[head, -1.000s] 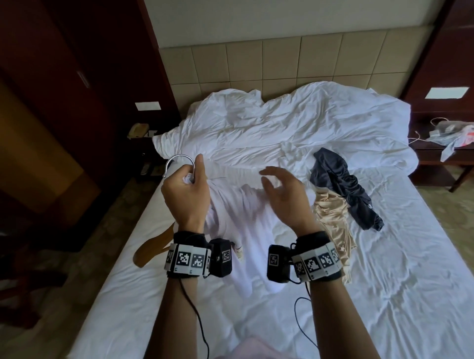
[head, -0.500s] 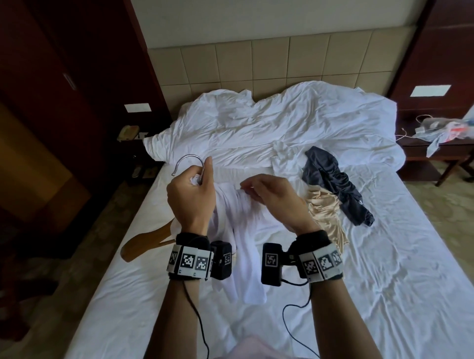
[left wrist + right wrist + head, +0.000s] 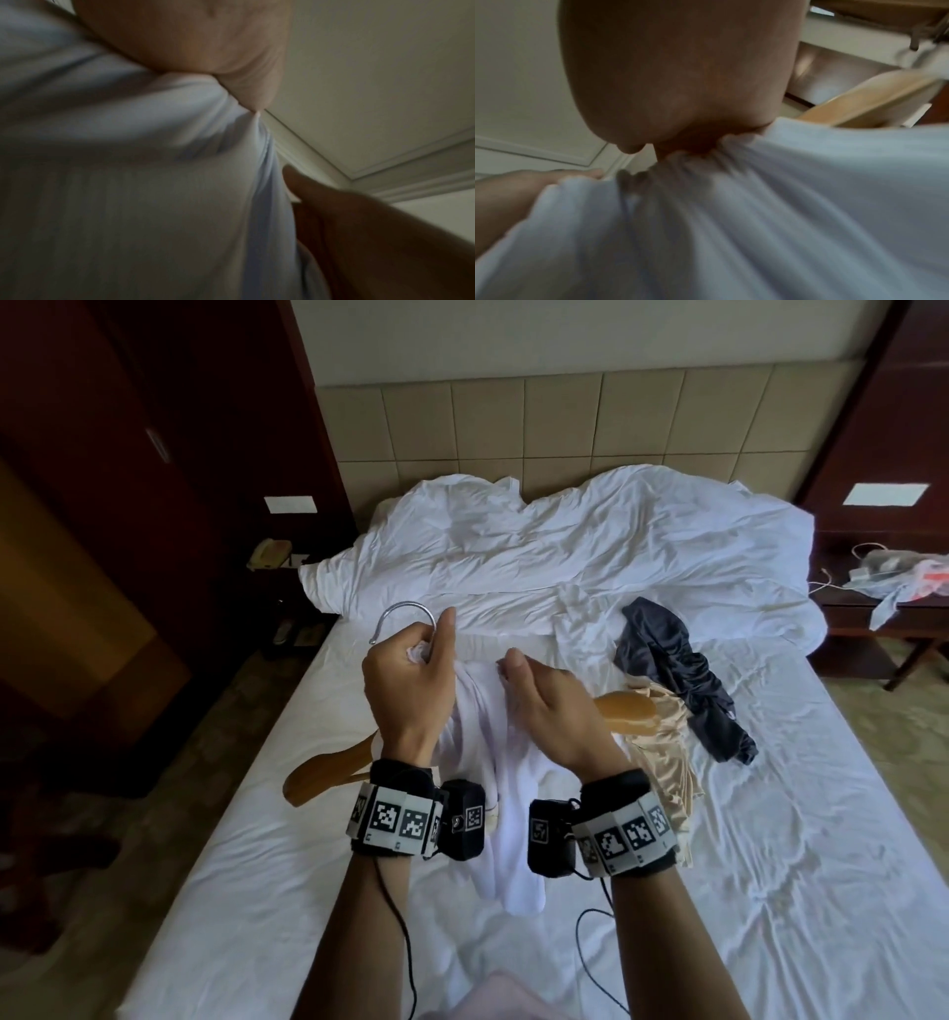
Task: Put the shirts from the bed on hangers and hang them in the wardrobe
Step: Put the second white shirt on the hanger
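A white shirt [image 3: 493,778] hangs bunched between my hands above the bed [image 3: 770,891]. My left hand [image 3: 411,680] grips the shirt's gathered collar together with the neck of a wooden hanger [image 3: 328,770], whose metal hook [image 3: 403,616] sticks up past my thumb. My right hand [image 3: 539,695] pinches a fold of the same shirt beside it. The hanger's right arm [image 3: 629,711] pokes out bare past my right hand. In the wrist views the white fabric [image 3: 128,182] [image 3: 757,213] fills the frame under each palm. A dark shirt [image 3: 678,670] and a beige garment [image 3: 662,757] lie on the bed to the right.
A crumpled white duvet [image 3: 565,557] covers the head of the bed. Dark wooden panels [image 3: 154,454] rise on the left, with a phone [image 3: 267,554] on a low stand. A nightstand [image 3: 883,608] with bags and cables sits at the right.
My right hand went from open in the air to pinching the shirt. It has pulled the fabric left, so the hanger's right arm now shows bare.
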`<act>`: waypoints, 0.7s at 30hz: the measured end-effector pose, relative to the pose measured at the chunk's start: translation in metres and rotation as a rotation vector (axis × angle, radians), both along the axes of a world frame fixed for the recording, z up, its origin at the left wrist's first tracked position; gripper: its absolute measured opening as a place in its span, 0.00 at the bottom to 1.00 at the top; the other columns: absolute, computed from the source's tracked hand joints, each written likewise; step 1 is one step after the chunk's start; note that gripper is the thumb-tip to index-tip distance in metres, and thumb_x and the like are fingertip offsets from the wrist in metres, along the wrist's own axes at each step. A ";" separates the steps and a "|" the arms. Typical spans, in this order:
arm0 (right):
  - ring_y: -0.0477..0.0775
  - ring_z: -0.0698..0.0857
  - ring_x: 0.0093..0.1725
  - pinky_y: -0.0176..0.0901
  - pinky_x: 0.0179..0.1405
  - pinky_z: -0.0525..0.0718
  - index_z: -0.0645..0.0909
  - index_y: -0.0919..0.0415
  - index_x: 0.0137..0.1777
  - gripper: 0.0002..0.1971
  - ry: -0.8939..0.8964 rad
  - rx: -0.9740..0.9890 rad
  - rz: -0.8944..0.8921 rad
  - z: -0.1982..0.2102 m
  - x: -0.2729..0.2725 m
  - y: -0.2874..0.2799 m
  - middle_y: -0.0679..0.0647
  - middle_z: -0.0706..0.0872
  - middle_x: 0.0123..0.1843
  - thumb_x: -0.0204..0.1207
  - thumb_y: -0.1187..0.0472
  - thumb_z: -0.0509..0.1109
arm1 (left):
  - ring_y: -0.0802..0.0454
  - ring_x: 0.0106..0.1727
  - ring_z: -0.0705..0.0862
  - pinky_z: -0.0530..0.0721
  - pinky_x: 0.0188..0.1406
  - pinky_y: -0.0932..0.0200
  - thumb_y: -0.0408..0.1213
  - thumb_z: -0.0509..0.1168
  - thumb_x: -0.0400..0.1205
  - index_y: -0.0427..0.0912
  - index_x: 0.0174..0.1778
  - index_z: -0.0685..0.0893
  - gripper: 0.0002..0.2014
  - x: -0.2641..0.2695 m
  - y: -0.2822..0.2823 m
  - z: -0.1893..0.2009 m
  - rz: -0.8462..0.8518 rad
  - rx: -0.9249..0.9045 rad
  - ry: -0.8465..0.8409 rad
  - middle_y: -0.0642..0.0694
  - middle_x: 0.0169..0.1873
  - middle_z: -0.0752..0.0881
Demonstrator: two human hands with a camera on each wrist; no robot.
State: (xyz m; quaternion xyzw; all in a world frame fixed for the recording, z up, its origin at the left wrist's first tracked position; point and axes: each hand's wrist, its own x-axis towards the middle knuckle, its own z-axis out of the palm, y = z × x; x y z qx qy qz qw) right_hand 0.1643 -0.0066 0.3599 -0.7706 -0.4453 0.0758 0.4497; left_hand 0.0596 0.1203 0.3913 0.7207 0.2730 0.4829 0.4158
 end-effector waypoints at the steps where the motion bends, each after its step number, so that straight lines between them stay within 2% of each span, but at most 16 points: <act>1: 0.47 0.85 0.38 0.53 0.44 0.79 0.75 0.51 0.39 0.30 0.024 0.001 0.045 0.005 -0.007 0.002 0.46 0.85 0.33 0.92 0.34 0.45 | 0.38 0.23 0.70 0.75 0.26 0.42 0.50 0.70 0.88 0.39 0.23 0.68 0.31 0.000 -0.002 0.001 -0.031 0.011 0.008 0.48 0.17 0.72; 2: 0.45 0.83 0.36 0.53 0.43 0.78 0.73 0.51 0.37 0.29 0.033 -0.012 0.086 0.007 -0.011 0.004 0.46 0.83 0.32 0.91 0.34 0.45 | 0.43 0.21 0.70 0.75 0.26 0.45 0.50 0.70 0.88 0.41 0.22 0.69 0.30 0.000 -0.004 0.002 -0.062 0.022 0.020 0.50 0.17 0.73; 4: 0.47 0.86 0.40 0.53 0.48 0.82 0.79 0.54 0.41 0.36 0.038 -0.052 0.157 0.009 -0.015 0.007 0.47 0.87 0.36 0.88 0.27 0.43 | 0.52 0.21 0.70 0.73 0.26 0.49 0.49 0.71 0.87 0.45 0.22 0.71 0.28 0.000 -0.006 0.002 -0.118 0.022 0.052 0.53 0.17 0.74; 5: 0.49 0.87 0.42 0.53 0.50 0.84 0.82 0.59 0.44 0.41 0.055 -0.054 0.179 0.007 -0.015 0.008 0.50 0.88 0.38 0.85 0.24 0.43 | 0.53 0.22 0.72 0.74 0.27 0.50 0.51 0.71 0.87 0.46 0.23 0.73 0.27 0.000 -0.005 0.002 -0.152 0.015 0.065 0.53 0.18 0.75; 7: 0.51 0.85 0.38 0.51 0.46 0.84 0.81 0.67 0.45 0.48 0.105 -0.015 0.198 0.001 -0.011 0.011 0.55 0.86 0.36 0.82 0.20 0.44 | 0.51 0.26 0.78 0.80 0.32 0.47 0.57 0.66 0.87 0.44 0.27 0.78 0.26 -0.001 -0.005 0.002 -0.200 0.013 0.106 0.51 0.22 0.79; 9: 0.53 0.84 0.38 0.53 0.48 0.84 0.84 0.72 0.50 0.53 0.120 -0.003 0.197 -0.002 -0.007 0.012 0.61 0.88 0.39 0.80 0.17 0.45 | 0.51 0.35 0.86 0.86 0.43 0.43 0.65 0.52 0.88 0.46 0.35 0.83 0.29 0.000 -0.006 0.002 -0.207 -0.058 0.156 0.50 0.29 0.86; 10: 0.55 0.85 0.40 0.55 0.51 0.85 0.85 0.74 0.54 0.55 0.123 -0.010 0.185 -0.004 -0.006 0.012 0.63 0.90 0.42 0.79 0.17 0.45 | 0.52 0.39 0.88 0.87 0.49 0.42 0.69 0.43 0.87 0.47 0.40 0.84 0.34 0.000 -0.007 0.002 -0.214 -0.143 0.163 0.50 0.32 0.88; 11: 0.56 0.85 0.40 0.55 0.50 0.85 0.85 0.74 0.55 0.56 0.129 -0.010 0.171 -0.004 -0.005 0.012 0.63 0.90 0.41 0.78 0.16 0.45 | 0.50 0.42 0.89 0.87 0.54 0.38 0.71 0.35 0.85 0.50 0.43 0.85 0.39 0.001 -0.007 0.000 -0.230 -0.221 0.167 0.49 0.34 0.90; 12: 0.55 0.82 0.36 0.52 0.46 0.83 0.84 0.73 0.49 0.55 0.135 0.005 0.154 -0.004 -0.005 0.010 0.59 0.87 0.35 0.77 0.15 0.46 | 0.46 0.44 0.90 0.86 0.58 0.34 0.74 0.30 0.83 0.52 0.47 0.86 0.42 0.002 -0.007 -0.001 -0.252 -0.268 0.173 0.47 0.36 0.91; 13: 0.50 0.76 0.31 0.49 0.39 0.79 0.80 0.71 0.40 0.52 0.129 0.024 0.131 -0.002 -0.006 0.008 0.55 0.80 0.29 0.77 0.15 0.48 | 0.42 0.47 0.90 0.85 0.60 0.30 0.75 0.27 0.81 0.52 0.50 0.86 0.45 0.003 -0.008 -0.003 -0.270 -0.280 0.172 0.43 0.39 0.91; 14: 0.47 0.71 0.29 0.49 0.34 0.74 0.72 0.69 0.35 0.49 0.110 0.043 0.106 0.000 -0.006 0.006 0.54 0.73 0.26 0.76 0.15 0.50 | 0.37 0.48 0.90 0.85 0.60 0.28 0.75 0.26 0.80 0.52 0.53 0.85 0.46 0.004 -0.009 -0.004 -0.293 -0.281 0.157 0.39 0.41 0.91; 15: 0.46 0.68 0.29 0.52 0.32 0.72 0.68 0.68 0.34 0.47 0.099 0.053 0.081 0.003 -0.007 0.004 0.56 0.69 0.26 0.76 0.16 0.53 | 0.35 0.49 0.90 0.85 0.60 0.27 0.73 0.25 0.82 0.50 0.55 0.85 0.46 0.005 -0.011 -0.006 -0.315 -0.288 0.129 0.36 0.43 0.90; 17: 0.48 0.67 0.28 0.58 0.31 0.72 0.65 0.67 0.33 0.45 0.124 0.061 0.011 0.004 -0.007 0.003 0.59 0.67 0.26 0.76 0.18 0.61 | 0.37 0.50 0.91 0.86 0.61 0.29 0.65 0.24 0.86 0.46 0.57 0.84 0.44 0.007 -0.014 -0.006 -0.353 -0.333 0.061 0.35 0.45 0.90; 18: 0.49 0.67 0.28 0.60 0.31 0.73 0.64 0.66 0.32 0.44 0.151 0.057 -0.027 0.004 -0.007 0.002 0.58 0.68 0.25 0.76 0.19 0.63 | 0.40 0.51 0.92 0.86 0.63 0.30 0.63 0.23 0.87 0.44 0.58 0.83 0.44 0.008 -0.015 -0.005 -0.359 -0.354 0.046 0.38 0.45 0.91; 19: 0.50 0.68 0.28 0.60 0.30 0.73 0.64 0.65 0.31 0.43 0.167 0.049 -0.061 0.004 -0.006 0.002 0.58 0.68 0.25 0.76 0.20 0.64 | 0.42 0.51 0.92 0.86 0.64 0.32 0.65 0.24 0.86 0.44 0.58 0.83 0.44 0.009 -0.015 -0.006 -0.359 -0.359 0.048 0.42 0.45 0.91; 21: 0.50 0.67 0.26 0.54 0.28 0.70 0.64 0.60 0.29 0.40 0.170 0.040 -0.116 0.005 -0.004 -0.001 0.55 0.68 0.24 0.76 0.20 0.64 | 0.44 0.53 0.92 0.86 0.64 0.35 0.77 0.27 0.78 0.51 0.55 0.85 0.47 0.012 -0.012 -0.010 -0.334 -0.327 0.116 0.45 0.47 0.92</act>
